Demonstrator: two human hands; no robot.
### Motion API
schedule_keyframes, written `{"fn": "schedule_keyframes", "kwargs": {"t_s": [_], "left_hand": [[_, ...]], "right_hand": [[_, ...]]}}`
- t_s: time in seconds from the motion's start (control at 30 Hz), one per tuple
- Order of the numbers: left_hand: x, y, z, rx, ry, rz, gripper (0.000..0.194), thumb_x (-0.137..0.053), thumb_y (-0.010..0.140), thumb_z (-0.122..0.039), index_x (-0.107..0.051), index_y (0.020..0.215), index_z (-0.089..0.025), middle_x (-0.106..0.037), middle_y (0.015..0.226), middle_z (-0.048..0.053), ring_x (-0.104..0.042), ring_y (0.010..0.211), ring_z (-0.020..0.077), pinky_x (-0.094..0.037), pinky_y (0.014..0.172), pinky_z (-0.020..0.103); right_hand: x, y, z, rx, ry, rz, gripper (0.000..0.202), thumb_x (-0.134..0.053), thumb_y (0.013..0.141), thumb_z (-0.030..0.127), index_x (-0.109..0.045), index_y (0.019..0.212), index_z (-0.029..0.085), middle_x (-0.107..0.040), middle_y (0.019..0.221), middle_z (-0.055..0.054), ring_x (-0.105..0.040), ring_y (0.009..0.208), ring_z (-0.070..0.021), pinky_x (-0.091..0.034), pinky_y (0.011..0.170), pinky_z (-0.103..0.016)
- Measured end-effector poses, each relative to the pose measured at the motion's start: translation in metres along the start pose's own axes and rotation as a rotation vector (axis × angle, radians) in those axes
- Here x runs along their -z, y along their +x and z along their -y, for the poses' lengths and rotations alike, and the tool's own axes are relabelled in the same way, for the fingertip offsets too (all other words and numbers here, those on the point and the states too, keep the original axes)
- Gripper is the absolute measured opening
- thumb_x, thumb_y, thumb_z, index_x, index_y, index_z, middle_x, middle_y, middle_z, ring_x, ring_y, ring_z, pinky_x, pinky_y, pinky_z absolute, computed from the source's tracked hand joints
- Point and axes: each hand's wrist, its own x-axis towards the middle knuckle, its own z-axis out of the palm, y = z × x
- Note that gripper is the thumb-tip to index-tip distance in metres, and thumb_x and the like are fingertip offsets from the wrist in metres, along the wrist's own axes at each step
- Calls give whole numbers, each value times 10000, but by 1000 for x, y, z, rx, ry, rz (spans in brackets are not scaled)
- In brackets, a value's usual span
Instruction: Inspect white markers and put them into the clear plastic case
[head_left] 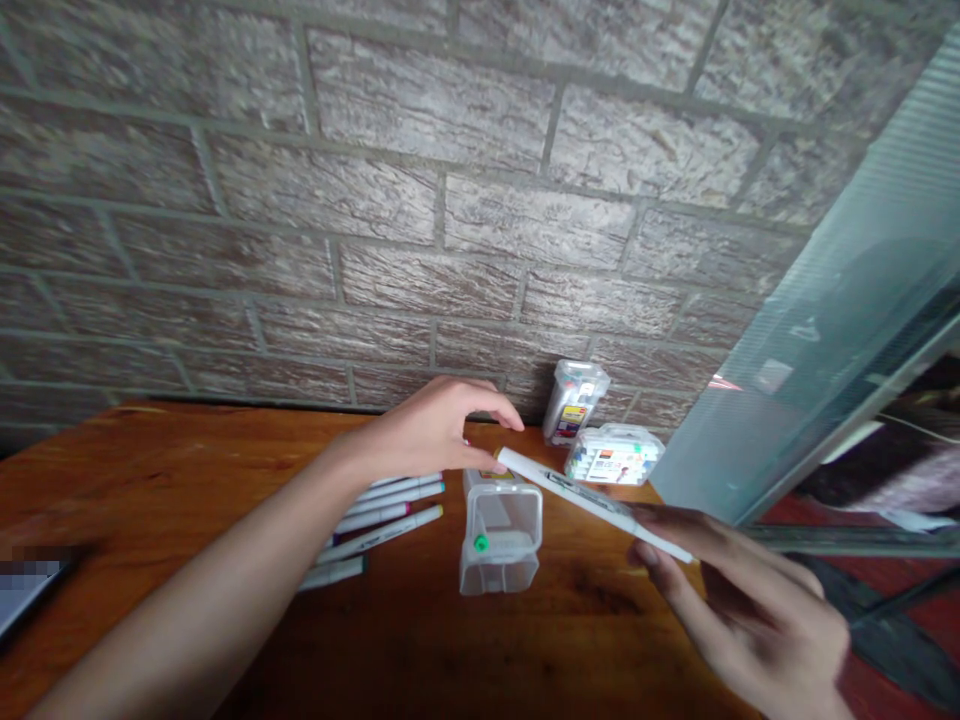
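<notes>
A white marker (592, 500) is pinched between the thumb and fingers of my right hand (750, 590), slanting up to the left above the table. My left hand (442, 425) is curved with thumb and fingers apart, holding nothing, its thumb tip close to the marker's far end. Just below that hand stands a clear plastic case (501, 575) with its lid open; a marker with a green end (481, 543) is inside. Several white markers with coloured ends (390, 531) lie side by side on the table, left of the case, partly behind my left forearm.
Against the brick wall (480, 220) stand a tall clear case of markers (576, 400) and a lower clear case of markers (615, 456). A dark-edged device (30, 590) is at the left edge of the wooden table (187, 450). A translucent panel (817, 320) rises at the right.
</notes>
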Motion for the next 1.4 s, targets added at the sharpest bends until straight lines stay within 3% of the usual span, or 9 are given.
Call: {"fn": "schedule_keyframes", "kwargs": {"t_s": [0.23,0.5,0.73,0.9,1.13,1.4], "left_hand": [[-10,2,12,41,64,24,222,-811,933,-295,-801,1132,-198,-826,1153,59,-764,1057,221,-544,902,308],[-18,1,23,79,12,81,221,-763,963,-330,-812,1132,-196,-846,1085,66,-788,960,207,-565,808,295],[-28,4,31,105,-64,107,201,-766,948,-303,-810,1090,-168,-849,1064,78,-791,913,194,-575,799,292],[-45,6,58,183,-201,90,202,-745,955,-307,-804,1060,-145,-851,1006,91,-785,887,195,-593,823,312],[-59,2,91,236,-192,102,156,-709,955,-247,-806,1024,-146,-858,986,88,-788,873,190,-593,822,307],[-62,0,101,252,-165,131,209,-703,955,-261,-823,1073,-138,-863,1067,110,-803,946,212,-586,828,284]], "right_hand": [[18,-17,30,-10,-48,75,370,-733,895,38,-790,1206,231,-874,1057,-61,-856,773,-215,-716,770,-251],[13,-26,41,24,-47,137,413,-723,898,30,-777,1243,250,-882,1021,-48,-860,762,-216,-717,745,-256],[2,-23,40,58,-97,177,352,-713,934,62,-750,1236,239,-881,989,-63,-861,782,-216,-709,735,-254],[-9,-22,41,43,-133,190,356,-703,959,87,-719,1275,252,-878,961,-55,-847,715,-220,-716,742,-278],[-27,-13,50,43,-147,217,241,-672,1007,112,-703,1225,210,-862,906,-63,-835,707,-210,-691,657,-275],[-54,-1,57,-42,-125,269,112,-621,1090,261,-697,1088,179,-837,856,-59,-819,669,-196,-649,595,-295]]}}
